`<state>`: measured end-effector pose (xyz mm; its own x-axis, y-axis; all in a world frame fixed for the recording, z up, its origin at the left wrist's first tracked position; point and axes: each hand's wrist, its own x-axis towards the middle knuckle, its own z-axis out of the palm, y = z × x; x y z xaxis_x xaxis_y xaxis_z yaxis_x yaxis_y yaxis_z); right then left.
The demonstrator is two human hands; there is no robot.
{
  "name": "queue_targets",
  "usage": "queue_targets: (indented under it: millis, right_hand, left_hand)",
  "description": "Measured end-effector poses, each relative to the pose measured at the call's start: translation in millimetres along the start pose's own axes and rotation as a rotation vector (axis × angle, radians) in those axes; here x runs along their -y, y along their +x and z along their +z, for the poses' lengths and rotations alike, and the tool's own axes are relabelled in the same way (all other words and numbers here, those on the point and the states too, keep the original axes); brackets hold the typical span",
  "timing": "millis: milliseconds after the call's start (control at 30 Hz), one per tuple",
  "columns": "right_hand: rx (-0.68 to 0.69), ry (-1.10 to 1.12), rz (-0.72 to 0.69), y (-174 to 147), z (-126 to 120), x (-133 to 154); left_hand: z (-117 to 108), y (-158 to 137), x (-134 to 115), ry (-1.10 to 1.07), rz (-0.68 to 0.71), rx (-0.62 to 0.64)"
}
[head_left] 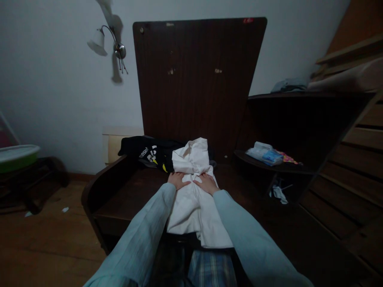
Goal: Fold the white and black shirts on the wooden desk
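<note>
A pair of white pants (191,211) lies on the dark wooden bench, its two legs toward me and its far end bunched into folds. My left hand (178,180) rests flat on the left side of the cloth with its fingers stretched out. Across from it, my right hand (207,183) presses flat on the right side, fingers also spread. Both thumbs point inward toward the middle seam. Just behind the pants is a black garment (146,153) with white lettering and a yellow mark, partly covered by the white cloth.
The bench (119,199) has a curved left arm and stands before a tall dark board (197,79). At right, a corner shelf (299,169) holds a blue and white plastic packet (266,154). A wall lamp (98,42) hangs upper left; a green basin (19,159) sits far left.
</note>
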<state>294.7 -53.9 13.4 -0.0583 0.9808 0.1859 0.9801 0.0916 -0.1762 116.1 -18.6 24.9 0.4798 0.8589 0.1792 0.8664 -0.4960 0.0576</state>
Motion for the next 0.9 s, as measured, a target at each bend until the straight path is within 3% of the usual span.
queue_targets:
  millis: [100, 200, 367, 500, 633, 767, 900]
  right_hand:
    - [-0.128, 0.014, 0.011, -2, 0, 0]
    - [-0.168, 0.094, -0.022, -10, -5, -4]
    - [-0.076, 0.475, -0.054, -31, -25, -16]
    - [0.106, 0.734, -0.160, -61, -36, -7]
    - [0.204, 0.735, -0.316, -86, -38, 23]
    - [0.124, 0.652, -0.433, -93, -42, 48]
    - [0.094, 0.735, -0.377, -95, -55, 57]
  left_hand:
    - [-6, -3, -6, 0.037, 0.059, -0.131]
    - [-13, -14, -9, 0.012, 0.087, -0.178]
    - [-31, -62, 5, -0.182, -0.053, -0.087]
    - [-42, -127, 18, -0.345, -0.004, -0.003]
    - [-38, -176, 17, -0.455, 0.071, 0.026]
    - [-31, -189, 9, -0.543, 0.091, -0.078]
    - [-37, -185, 7, -0.751, -0.014, -0.121]
